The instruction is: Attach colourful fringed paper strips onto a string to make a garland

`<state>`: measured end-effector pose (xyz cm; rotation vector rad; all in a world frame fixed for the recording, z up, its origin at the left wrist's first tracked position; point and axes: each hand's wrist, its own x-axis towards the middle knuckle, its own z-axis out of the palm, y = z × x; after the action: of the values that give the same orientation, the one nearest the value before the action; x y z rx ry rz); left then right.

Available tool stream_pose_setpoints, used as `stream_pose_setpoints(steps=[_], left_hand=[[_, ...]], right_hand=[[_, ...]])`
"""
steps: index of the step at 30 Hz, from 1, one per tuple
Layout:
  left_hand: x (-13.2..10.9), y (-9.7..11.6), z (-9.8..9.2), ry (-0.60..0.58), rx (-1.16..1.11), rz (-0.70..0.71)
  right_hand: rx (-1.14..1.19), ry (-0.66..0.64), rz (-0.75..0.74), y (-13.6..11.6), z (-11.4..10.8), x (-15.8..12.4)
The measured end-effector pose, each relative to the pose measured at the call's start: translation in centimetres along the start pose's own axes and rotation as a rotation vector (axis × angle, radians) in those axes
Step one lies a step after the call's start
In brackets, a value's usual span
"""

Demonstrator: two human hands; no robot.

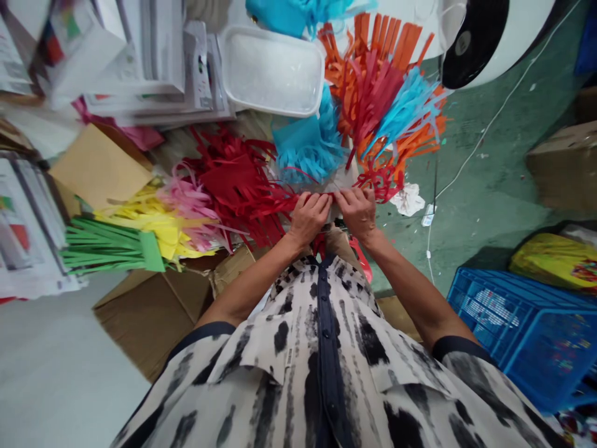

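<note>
My left hand (310,216) and my right hand (357,210) meet close together in front of my waist. Both have their fingers closed on a red paper fringe (380,180), whose cut strips hang out past the right hand. More red fringe (237,180) lies in a heap left of my left hand. Just beyond the hands sits blue paper fringe (308,149). Farther out, orange fringe (392,43) is spread with dark red strips (373,93) and light blue strips (405,112) on top. The fingertips partly hide what they grip.
Pink (193,199), yellow (153,218) and green fringes (112,246) lie to the left. A translucent plastic box (273,70) stands beyond. Stacked white packs (153,50) fill the upper left. Cardboard boxes (158,305) stand below; a blue crate (522,330) is at right. A white cable (489,121) crosses the green floor.
</note>
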<state>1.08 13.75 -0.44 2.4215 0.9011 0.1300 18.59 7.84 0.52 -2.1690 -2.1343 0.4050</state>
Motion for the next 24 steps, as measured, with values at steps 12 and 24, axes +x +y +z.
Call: stream_pose_setpoints(steps=[12, 24], left_hand=[[-1.3, -0.2, -0.1, -0.016, 0.039, 0.041], [-4.2, -3.4, -3.4, 0.168, 0.108, -0.081]], right_hand=[[0.074, 0.069, 0.080, 0.8, -0.6, -5.1], [0.120, 0.009, -0.068, 2.9, -0.1, -1.5]])
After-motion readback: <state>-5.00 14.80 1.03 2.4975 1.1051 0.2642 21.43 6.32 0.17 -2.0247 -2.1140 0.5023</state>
